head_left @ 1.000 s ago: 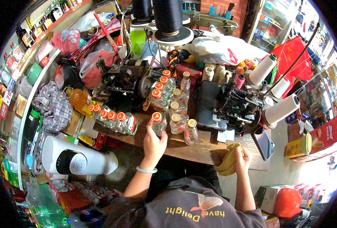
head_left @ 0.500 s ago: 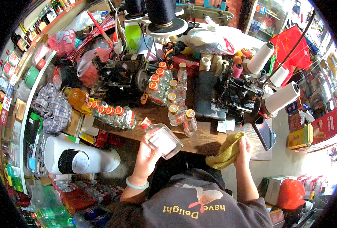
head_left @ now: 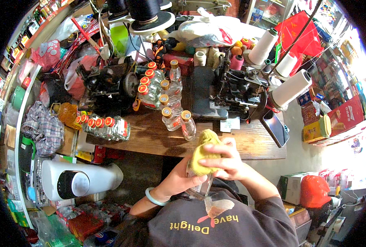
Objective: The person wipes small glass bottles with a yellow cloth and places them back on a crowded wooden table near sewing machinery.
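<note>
Close in front of my chest, my left hand (head_left: 179, 180) grips a clear flat glass bottle (head_left: 203, 187) with a red cap hidden now. My right hand (head_left: 229, 159) wraps a yellow-green cloth (head_left: 207, 144) over the upper part of that bottle, fingers pressed on it. Beyond my hands, several clear bottles with gold caps (head_left: 188, 128) stand on the wooden table (head_left: 150, 144). Beside them is a row of red-capped bottles (head_left: 149, 99). Another red-capped group (head_left: 119, 129) stands at the table's left front edge.
A black sewing machine (head_left: 109, 80) stands at the left, another machine (head_left: 245, 90) at the right, with white thread cones (head_left: 292, 89). A phone (head_left: 275, 128) lies at the table's right end. Left below the table is a white rounded appliance (head_left: 96, 181). Crowded shelves line the left.
My hands have come together: the right one brought the cloth leftward onto the bottle, and the left drew the bottle nearer my chest. The whole view has shifted slightly.
</note>
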The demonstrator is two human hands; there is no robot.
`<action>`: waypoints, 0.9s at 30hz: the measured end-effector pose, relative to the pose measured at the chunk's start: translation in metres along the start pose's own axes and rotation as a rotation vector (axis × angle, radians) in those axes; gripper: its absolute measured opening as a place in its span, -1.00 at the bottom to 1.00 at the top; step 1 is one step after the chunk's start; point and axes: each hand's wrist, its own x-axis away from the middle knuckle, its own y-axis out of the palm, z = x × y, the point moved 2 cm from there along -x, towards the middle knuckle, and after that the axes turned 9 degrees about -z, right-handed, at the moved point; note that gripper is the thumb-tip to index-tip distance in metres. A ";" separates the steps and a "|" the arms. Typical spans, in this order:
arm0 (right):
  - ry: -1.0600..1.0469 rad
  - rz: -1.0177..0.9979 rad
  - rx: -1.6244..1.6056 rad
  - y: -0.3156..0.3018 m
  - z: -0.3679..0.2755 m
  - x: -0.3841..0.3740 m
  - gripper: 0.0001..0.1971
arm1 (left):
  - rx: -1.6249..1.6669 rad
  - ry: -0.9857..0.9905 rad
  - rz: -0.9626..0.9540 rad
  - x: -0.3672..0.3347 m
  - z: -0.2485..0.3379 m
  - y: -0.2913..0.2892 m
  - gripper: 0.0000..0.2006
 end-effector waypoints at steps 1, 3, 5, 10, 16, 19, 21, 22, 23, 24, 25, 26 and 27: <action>0.011 -0.044 0.014 0.000 0.000 0.002 -0.55 | 0.100 0.009 -0.042 -0.002 0.001 0.002 -0.38; -0.092 -0.087 0.236 -0.010 0.000 -0.003 -0.54 | 0.160 -0.100 -0.148 -0.004 -0.005 -0.006 -0.36; -0.236 -0.036 0.270 -0.019 -0.003 -0.017 -0.55 | 0.221 -0.211 -0.253 -0.009 -0.005 -0.008 -0.34; -0.345 -0.026 0.186 -0.018 0.003 -0.016 -0.71 | 0.085 -0.246 -0.306 -0.014 -0.004 0.005 -0.28; 0.054 -0.217 0.137 -0.018 -0.003 -0.016 -0.81 | -1.021 -0.197 -0.092 -0.013 0.008 0.003 -0.29; 0.313 -0.152 0.228 -0.008 -0.009 -0.021 -0.79 | -1.162 -0.298 0.023 -0.015 0.004 0.007 -0.32; 0.493 -0.222 0.240 -0.008 -0.012 -0.023 -0.76 | -1.316 -0.167 0.022 -0.015 0.004 0.012 -0.31; 0.447 -0.203 0.221 -0.009 -0.009 -0.022 -0.75 | -1.305 -0.191 0.036 -0.014 0.003 0.012 -0.31; 0.407 -0.183 0.204 -0.011 -0.008 -0.021 -0.72 | -1.293 -0.213 0.044 -0.015 0.002 0.011 -0.32; 0.412 -0.182 0.206 -0.009 -0.009 -0.021 -0.72 | -1.293 -0.212 0.038 -0.015 0.003 0.010 -0.32; 0.385 0.076 0.178 -0.009 -0.012 -0.023 -0.70 | -1.169 -0.222 0.006 -0.015 0.004 0.008 -0.37; 0.333 0.200 0.158 -0.010 -0.014 -0.018 -0.68 | -1.046 -0.232 -0.016 -0.013 0.006 0.007 -0.40; 0.276 0.321 0.143 -0.011 -0.016 -0.011 -0.64 | -1.046 -0.232 -0.013 -0.011 0.004 0.004 -0.40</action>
